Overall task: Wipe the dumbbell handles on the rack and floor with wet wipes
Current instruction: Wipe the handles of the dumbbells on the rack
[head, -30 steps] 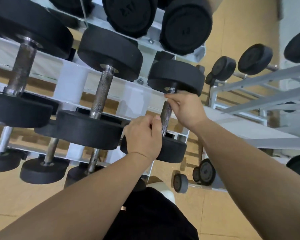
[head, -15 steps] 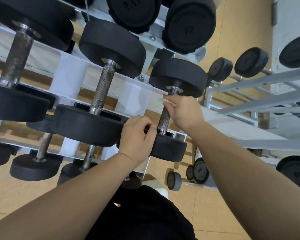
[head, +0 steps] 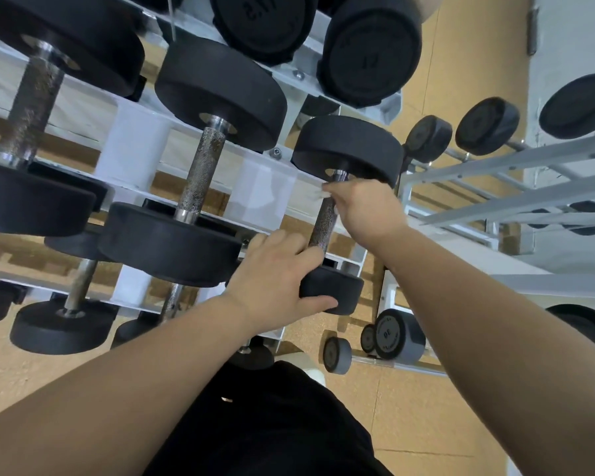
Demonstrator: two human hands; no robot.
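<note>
A small black dumbbell lies on the white rack [head: 265, 187], its knurled steel handle [head: 323, 226] running between two rubber heads. My right hand [head: 364, 214] grips the top of that handle with a white wet wipe [head: 322, 194] that pokes out beside the fingers. My left hand [head: 275, 286] holds the near head [head: 337, 290], thumb under it and fingers over its top. To the left a bigger dumbbell shows a rust-speckled handle [head: 203, 173], and another handle [head: 31, 104] lies further left.
More black dumbbells fill the rack's upper tier [head: 371, 53] and lower tier [head: 62, 324]. A second grey rack [head: 516, 187] with dumbbells stands to the right. Small grey-rimmed dumbbells [head: 395, 334] sit on the tan floor near my black-clad legs.
My left hand slid down from the lower handle onto the near head. My right hand stays at the top of the handle with the wipe. The view shifted slightly.
</note>
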